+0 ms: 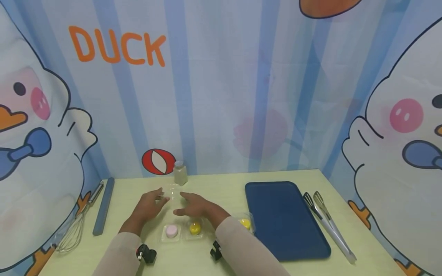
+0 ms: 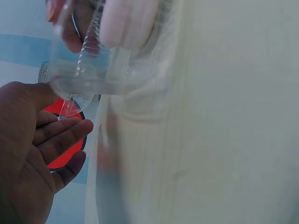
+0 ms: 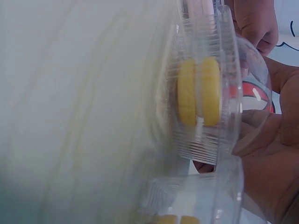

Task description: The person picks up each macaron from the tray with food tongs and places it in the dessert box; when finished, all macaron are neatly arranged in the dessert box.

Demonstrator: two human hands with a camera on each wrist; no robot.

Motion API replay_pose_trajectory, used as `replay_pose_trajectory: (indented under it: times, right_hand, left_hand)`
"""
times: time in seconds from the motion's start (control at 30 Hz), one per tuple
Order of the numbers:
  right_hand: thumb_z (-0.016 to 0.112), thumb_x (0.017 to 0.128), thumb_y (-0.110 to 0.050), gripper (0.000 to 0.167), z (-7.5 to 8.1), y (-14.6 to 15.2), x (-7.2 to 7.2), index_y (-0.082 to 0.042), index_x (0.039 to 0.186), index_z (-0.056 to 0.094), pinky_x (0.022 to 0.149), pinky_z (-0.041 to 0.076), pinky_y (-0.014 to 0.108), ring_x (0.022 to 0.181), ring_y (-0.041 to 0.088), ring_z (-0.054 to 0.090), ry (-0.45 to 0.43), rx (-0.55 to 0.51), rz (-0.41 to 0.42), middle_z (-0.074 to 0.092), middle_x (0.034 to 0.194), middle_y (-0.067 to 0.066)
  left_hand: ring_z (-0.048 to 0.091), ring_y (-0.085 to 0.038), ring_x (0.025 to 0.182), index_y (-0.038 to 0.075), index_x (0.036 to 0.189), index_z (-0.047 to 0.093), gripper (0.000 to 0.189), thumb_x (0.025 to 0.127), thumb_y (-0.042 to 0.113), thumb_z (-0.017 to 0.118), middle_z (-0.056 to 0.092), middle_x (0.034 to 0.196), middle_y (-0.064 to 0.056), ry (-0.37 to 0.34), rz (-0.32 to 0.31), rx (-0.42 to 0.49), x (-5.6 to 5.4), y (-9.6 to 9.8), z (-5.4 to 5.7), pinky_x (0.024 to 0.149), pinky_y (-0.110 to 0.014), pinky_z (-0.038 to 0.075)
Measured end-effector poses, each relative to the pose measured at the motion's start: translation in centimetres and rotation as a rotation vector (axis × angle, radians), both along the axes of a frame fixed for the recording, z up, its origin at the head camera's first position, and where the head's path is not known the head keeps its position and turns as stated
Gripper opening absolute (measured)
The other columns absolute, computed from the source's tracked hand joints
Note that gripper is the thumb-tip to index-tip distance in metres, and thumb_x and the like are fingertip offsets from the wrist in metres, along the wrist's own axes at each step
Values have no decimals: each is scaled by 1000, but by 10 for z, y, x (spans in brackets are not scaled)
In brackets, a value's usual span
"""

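My left hand (image 1: 150, 207) is at the back left of the table, its fingertips at the edge of a clear plastic container (image 1: 172, 190). In the left wrist view the thumb and index finger of this hand (image 2: 42, 144) seem to pinch the clear plastic, partly hidden. To its right my right hand (image 1: 195, 206) hovers with thumb and fingers apart, holding nothing visible. In front of the hands sit a pink macaron (image 1: 171, 230) and a yellow macaron (image 1: 195, 228), each in a clear plastic box. Another yellow macaron (image 1: 246, 223) lies boxed beside my right forearm.
A dark blue tray (image 1: 286, 222) lies on the right, with metal tongs (image 1: 331, 226) beyond it. A small glass jar (image 1: 180, 173) stands at the back edge. On the left are a whisk (image 1: 77, 226) and a grey-blue bar (image 1: 104, 207). A patterned curtain (image 1: 221, 96) hangs behind.
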State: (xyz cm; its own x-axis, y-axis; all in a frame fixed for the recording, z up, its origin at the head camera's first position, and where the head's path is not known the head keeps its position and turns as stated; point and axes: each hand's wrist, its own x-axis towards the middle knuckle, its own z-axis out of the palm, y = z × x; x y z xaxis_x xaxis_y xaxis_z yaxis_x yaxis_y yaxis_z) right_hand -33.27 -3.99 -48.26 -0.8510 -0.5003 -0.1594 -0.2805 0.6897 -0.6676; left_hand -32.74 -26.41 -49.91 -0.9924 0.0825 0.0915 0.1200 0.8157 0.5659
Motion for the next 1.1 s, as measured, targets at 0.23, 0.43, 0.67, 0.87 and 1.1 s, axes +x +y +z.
replay_pose_trajectory:
  times: [0.23,0.43,0.67,0.87,1.1]
  right_hand:
    - [73,102,-51,83,2,3,2,-19,171,39,133,35,53,163,31,41,-13,-12,-14,49,172,9]
    - [74,103,-41,77,1,9,4,-12,167,44,131,40,49,158,31,50,32,-150,6,52,169,12]
    - [74,104,-28,73,2,15,8,1,164,43,116,56,49,141,37,66,70,-337,-13,59,160,20]
    - [78,101,-12,75,7,18,9,-3,166,40,96,65,43,117,32,78,133,-400,-59,73,137,21]
    - [77,97,4,73,11,16,13,-3,162,46,77,63,29,82,18,80,157,-481,-85,73,104,10]
  left_hand:
    - [78,-44,117,-13,152,54,51,108,10,65,74,134,-30,117,-4,107,5,0,1,102,-57,62]
    - [80,-43,111,-8,150,58,52,101,4,72,77,124,-28,140,-5,212,7,0,0,99,-55,63]
    - [80,-40,111,-2,164,41,69,102,-1,70,76,125,-26,99,-21,268,13,3,4,94,-49,66]
    - [79,-40,115,7,165,41,70,102,-1,70,76,129,-23,79,-31,281,22,9,14,98,-51,65]
    - [80,-36,113,6,159,43,64,102,-2,71,74,129,-22,40,-36,316,32,13,16,100,-51,64]
